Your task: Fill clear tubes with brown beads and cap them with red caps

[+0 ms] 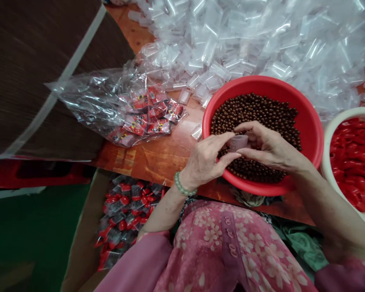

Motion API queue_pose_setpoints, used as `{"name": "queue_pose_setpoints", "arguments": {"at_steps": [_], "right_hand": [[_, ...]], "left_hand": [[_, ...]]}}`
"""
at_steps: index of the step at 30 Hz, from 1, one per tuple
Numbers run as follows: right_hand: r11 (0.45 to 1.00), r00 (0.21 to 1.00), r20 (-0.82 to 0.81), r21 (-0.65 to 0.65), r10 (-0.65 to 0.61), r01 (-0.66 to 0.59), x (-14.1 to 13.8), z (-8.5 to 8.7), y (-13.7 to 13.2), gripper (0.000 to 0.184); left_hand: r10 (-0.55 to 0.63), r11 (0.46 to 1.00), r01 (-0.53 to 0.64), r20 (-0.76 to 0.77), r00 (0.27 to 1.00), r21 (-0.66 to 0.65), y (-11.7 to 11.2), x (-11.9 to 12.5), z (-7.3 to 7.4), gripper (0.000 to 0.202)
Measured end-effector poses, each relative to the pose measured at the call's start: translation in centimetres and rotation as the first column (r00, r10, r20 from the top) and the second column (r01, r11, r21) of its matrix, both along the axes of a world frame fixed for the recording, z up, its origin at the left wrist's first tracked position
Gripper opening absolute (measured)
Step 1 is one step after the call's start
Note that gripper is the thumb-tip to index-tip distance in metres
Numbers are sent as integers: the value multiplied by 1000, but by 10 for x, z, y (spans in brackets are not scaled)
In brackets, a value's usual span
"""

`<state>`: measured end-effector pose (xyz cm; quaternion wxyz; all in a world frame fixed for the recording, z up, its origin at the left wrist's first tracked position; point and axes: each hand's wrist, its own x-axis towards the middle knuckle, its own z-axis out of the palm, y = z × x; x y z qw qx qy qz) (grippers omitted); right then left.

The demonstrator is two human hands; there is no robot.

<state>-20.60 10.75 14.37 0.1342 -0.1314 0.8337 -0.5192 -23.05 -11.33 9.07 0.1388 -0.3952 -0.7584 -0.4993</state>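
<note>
A small clear plastic tube (239, 142) sits between my two hands, its open end facing up. My left hand (207, 157) pinches it from the left between thumb and fingers; a green bead bracelet circles that wrist. From the right, my right hand (263, 148) grips the same tube, thumb in front and fingers behind. Both hands are over a red basin (313, 134) holding many small round brown balls (257, 111). Whether any balls are inside the tube I cannot make out.
Clear plastic tubes (246, 36) are heaped behind the basin. On the left lies a clear bag (100, 97) of red packets (136, 123). A white tub (327, 158) of red plastic parts (354, 162) stands right. Below the table edge, a cardboard box (82, 227) holds red-capped tubes (126, 211).
</note>
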Motion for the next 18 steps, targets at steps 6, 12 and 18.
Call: {"name": "queue_pose_setpoints", "arguments": {"at_steps": [6,12,18], "right_hand": [[949,950,168,-134,-262,286,-11,-11,-3,40],[866,893,-114,218,-436,450,-52,-46,9,15],[918,922,132,221,-364,330,-53,-63,-4,9]], "left_hand": [[59,998,-58,27,998,-4,9,2,-8,48],[251,954,-246,-7,968,174,20,10,-31,49],[261,935,-254,7,965,247,24,11,-37,56]]}}
